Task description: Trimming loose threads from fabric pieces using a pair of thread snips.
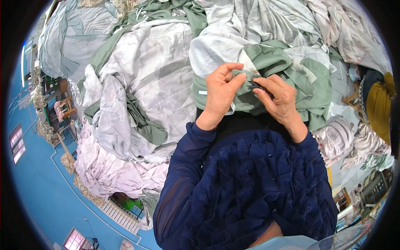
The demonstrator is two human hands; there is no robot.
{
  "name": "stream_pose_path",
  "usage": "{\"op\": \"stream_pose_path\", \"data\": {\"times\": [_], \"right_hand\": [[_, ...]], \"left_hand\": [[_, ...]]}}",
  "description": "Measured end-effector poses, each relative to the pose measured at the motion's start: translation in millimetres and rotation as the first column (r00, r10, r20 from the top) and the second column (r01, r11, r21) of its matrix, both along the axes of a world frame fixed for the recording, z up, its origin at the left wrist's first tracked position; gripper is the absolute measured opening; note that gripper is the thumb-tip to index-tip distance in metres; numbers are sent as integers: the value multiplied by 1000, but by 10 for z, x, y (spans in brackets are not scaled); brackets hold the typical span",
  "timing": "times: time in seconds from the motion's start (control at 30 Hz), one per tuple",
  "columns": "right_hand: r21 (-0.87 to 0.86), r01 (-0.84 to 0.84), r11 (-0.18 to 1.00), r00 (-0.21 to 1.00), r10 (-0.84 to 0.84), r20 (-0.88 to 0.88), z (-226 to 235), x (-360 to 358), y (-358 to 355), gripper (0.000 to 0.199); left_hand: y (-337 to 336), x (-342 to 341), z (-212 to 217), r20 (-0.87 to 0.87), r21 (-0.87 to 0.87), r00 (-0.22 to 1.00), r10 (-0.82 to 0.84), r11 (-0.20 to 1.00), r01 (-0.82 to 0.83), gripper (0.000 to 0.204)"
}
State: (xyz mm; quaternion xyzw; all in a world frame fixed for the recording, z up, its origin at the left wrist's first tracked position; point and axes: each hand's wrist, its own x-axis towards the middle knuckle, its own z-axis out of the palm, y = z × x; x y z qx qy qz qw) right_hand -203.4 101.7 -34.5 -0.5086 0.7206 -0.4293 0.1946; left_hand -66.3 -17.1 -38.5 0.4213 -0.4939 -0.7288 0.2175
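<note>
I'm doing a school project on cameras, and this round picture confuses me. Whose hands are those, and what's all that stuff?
There's no machine here, just a person's two bare hands. A wide fisheye camera on their head looks down, so straight things bend near the rim. The ruffled dark-blue blouse is what that person wears. Their left hand pinches some plain green cloth. Their right hand holds a small dark object close by; the fingers hide too much to say what it is. Heaps of thin white-and-grey patterned fabric lie around, with crumpled pale-lilac fabric at the lower left.
</note>
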Motion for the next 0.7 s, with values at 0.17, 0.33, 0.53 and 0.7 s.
{"op": "stream_pose_path", "data": {"times": [0.17,0.33,0.53,0.7], "right_hand": [[-3,7,1000,999,-7,35,-11,-6,27,23],[25,2,1000,1000,-2,11,-16,-21,41,21],[-1,1,1000,1000,-1,9,-38,-10,23,21],[-16,2,1000,1000,-2,8,-33,-5,10,20]], "left_hand": [[-6,28,-86,-10,9,1000,9,1000,-9,19],[-6,16,-110,-24,18,1000,5,1000,-4,18],[-10,13,-66,0,4,1000,-11,1000,11,18],[-12,-3,-28,8,-5,1000,-22,1000,23,18]]}}
